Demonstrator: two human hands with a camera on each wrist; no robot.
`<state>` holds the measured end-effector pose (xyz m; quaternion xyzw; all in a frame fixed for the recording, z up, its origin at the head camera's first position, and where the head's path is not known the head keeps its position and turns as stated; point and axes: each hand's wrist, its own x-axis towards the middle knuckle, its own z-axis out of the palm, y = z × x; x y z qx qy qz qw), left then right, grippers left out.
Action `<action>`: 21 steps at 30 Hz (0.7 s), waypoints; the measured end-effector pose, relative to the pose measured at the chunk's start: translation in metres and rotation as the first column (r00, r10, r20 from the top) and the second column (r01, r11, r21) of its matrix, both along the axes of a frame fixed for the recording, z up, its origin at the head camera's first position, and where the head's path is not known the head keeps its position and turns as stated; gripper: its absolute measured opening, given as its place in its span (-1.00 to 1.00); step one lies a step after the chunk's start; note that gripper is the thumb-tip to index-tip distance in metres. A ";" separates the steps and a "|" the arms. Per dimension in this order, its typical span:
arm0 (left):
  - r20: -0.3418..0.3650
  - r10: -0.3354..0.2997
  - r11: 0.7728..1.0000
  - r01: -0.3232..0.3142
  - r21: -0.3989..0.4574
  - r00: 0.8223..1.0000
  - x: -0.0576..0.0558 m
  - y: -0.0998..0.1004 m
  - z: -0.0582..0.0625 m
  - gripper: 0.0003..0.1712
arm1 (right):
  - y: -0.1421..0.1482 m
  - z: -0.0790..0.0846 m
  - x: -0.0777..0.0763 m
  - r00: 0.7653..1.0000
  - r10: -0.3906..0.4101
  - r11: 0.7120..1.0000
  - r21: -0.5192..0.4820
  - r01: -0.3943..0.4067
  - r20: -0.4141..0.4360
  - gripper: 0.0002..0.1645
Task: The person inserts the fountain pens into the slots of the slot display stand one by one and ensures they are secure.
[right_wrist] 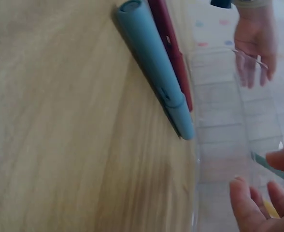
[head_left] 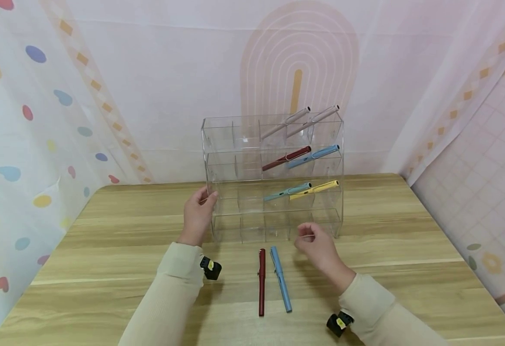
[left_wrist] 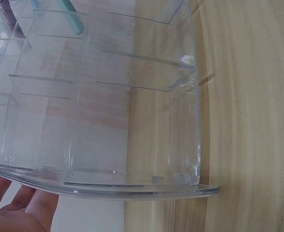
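Observation:
My left hand point(head_left: 197, 215) grips the left side of a clear tiered acrylic pen rack point(head_left: 343, 168); in the left wrist view, its fingers point(left_wrist: 41, 209) lie outside the side panel point(left_wrist: 132, 192) and the thumb inside. Before the rack's lower right part hovers my right hand point(head_left: 319, 246), holding nothing, thumb and fingers apart in the right wrist view. Side by side on the table lie a dark red pen point(head_left: 261, 283) and a blue pen point(head_left: 281, 280). Slanted in the rack's right-hand slots are two pale pens on top, a red and a blue below, then a teal point(head_left: 288, 191) and a yellow point(head_left: 315, 190).
The rack stands toward the back of a wood-grain table point(head_left: 118, 230). A patterned cloth point(head_left: 183, 72) hangs behind it, with more cloth along both sides. Black wrist cameras point(head_left: 211, 269) sit at both cuffs.

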<state>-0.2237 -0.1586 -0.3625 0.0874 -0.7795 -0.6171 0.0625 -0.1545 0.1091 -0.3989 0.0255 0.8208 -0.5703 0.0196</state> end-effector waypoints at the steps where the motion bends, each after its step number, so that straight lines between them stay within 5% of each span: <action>1: 0.001 0.001 1.000 -0.001 0.003 1.000 0.000 0.000 0.000 -0.59 | -0.002 -0.001 0.000 1.000 0.026 1.000 0.007 -0.026 0.010 -0.60; 9: -0.002 0.000 1.000 0.000 0.003 1.000 0.001 0.000 0.001 -0.60 | -0.018 -0.008 -0.001 0.984 0.166 0.983 0.060 -0.171 0.068 -0.54; 21: -0.006 0.000 1.000 0.000 -0.004 1.000 0.002 0.001 0.001 -0.57 | -0.030 -0.012 -0.007 0.951 0.265 0.951 0.119 -0.285 0.161 -0.44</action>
